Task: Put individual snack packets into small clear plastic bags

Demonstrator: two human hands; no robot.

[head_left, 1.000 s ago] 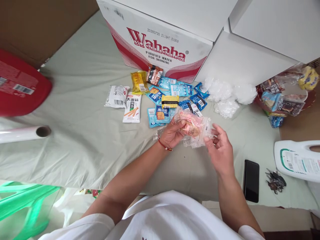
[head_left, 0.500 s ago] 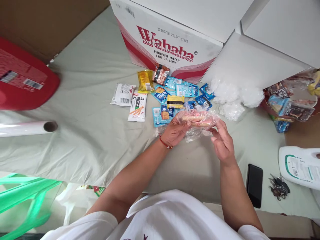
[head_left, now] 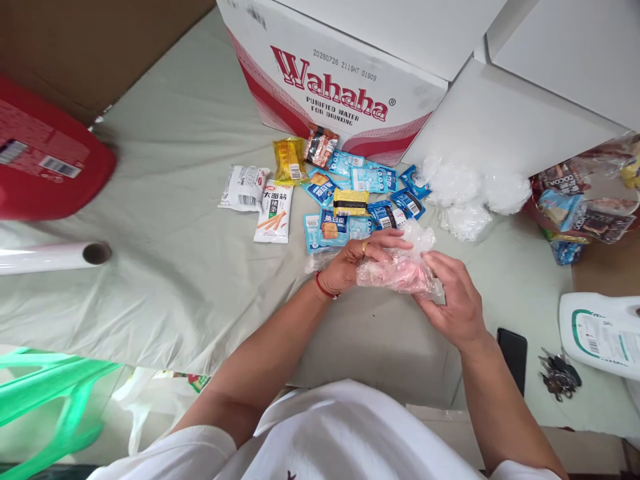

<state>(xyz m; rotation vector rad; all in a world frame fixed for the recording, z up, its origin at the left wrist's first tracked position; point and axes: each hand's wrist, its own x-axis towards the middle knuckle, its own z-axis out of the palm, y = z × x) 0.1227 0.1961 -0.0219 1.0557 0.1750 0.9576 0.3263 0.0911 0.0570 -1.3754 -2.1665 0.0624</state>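
Observation:
My left hand and my right hand hold a crinkled clear plastic bag with pink sausage-shaped sticks inside. The left fingers lie over its upper left side. My right fingers and thumb close on its right end. Just beyond the hands lie blue snack packets, a small yellow packet with a dark band, a larger yellow packet and a brown packet. Left of them are a white packet and a white snack packet with printed sticks.
A Wahaha carton stands behind the snacks. Bunched clear plastic and a container of snacks are at right. A phone, keys and a white bottle lie nearer. A film roll and red container are left.
The bag has come slightly nearer to me and turned, so the sticks show less plainly. My left fingers have moved over its top, and my right hand has closed on its right end.

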